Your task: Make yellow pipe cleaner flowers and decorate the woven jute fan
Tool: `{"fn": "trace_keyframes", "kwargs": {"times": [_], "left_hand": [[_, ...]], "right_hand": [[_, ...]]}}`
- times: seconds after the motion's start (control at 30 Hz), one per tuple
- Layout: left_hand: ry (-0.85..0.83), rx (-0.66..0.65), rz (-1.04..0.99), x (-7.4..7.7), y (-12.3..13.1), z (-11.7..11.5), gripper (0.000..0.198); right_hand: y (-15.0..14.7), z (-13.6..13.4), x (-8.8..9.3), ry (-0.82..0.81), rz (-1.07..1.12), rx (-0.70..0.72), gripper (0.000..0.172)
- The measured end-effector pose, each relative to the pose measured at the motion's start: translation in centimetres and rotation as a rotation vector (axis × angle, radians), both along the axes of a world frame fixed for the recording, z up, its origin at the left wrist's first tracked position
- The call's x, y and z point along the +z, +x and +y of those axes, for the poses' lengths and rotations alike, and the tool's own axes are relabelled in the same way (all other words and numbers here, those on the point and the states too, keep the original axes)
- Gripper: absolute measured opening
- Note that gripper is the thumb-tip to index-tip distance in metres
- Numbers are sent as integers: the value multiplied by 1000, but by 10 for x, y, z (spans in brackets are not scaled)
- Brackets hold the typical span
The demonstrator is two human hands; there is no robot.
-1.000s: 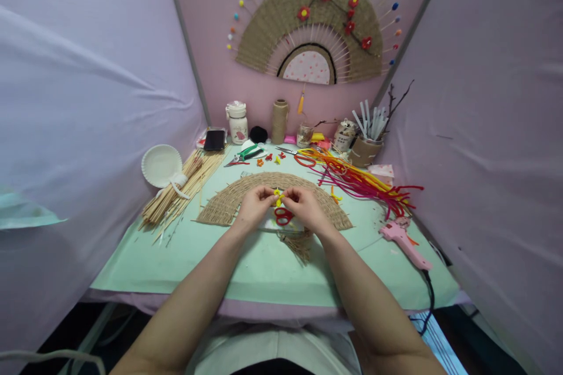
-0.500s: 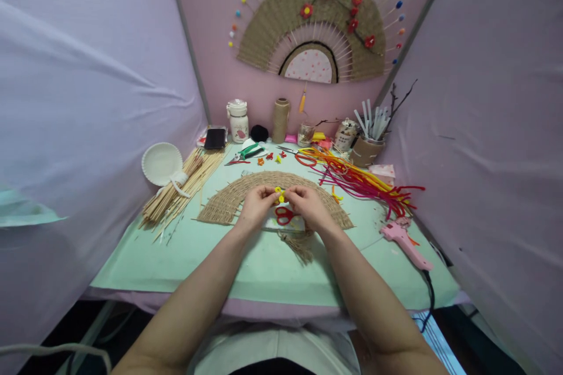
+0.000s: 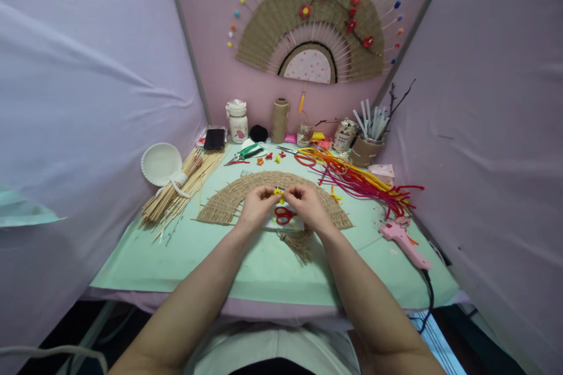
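Between my two hands is a small yellow pipe-cleaner flower (image 3: 278, 194). My left hand (image 3: 258, 204) pinches it from the left, and my right hand (image 3: 304, 202) pinches it from the other side, fingertips close together. Both hands are over a woven twine fan (image 3: 229, 202) that lies flat on the table. Just below the fingers, red-handled scissors (image 3: 284, 215) rest on the fan's pale centre. A twine tassel (image 3: 299, 247) hangs from the fan's lower edge. Several small finished pipe-cleaner flowers (image 3: 269, 156) lie beyond the fan.
Bamboo sticks (image 3: 176, 190) and a white paper plate (image 3: 161, 164) are at left. Pipe cleaners (image 3: 365, 179) and a pink glue gun (image 3: 405, 245) with its cord lie at right. Pliers (image 3: 248, 152), orange scissors (image 3: 304, 158), a twine cone (image 3: 280, 120) and a jar (image 3: 238, 122) stand behind.
The yellow flower has turned slightly between my fingertips, and its shape looks more compact. My hands stay in nearly the same place.
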State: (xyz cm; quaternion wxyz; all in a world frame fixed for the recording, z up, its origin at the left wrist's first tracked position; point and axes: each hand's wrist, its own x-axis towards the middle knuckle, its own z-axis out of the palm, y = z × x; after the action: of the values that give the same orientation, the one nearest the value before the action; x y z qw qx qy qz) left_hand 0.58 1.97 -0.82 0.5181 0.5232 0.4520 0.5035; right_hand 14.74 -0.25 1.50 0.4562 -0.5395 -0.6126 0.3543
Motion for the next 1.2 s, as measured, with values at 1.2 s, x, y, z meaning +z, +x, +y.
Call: {"fn": "trace_keyframes", "kwargs": {"times": [1.2], "left_hand": [[-46,-16,-235,6,4,-4,28]], "right_hand": [[-7,-1,0,32,147,-68,14]]}}
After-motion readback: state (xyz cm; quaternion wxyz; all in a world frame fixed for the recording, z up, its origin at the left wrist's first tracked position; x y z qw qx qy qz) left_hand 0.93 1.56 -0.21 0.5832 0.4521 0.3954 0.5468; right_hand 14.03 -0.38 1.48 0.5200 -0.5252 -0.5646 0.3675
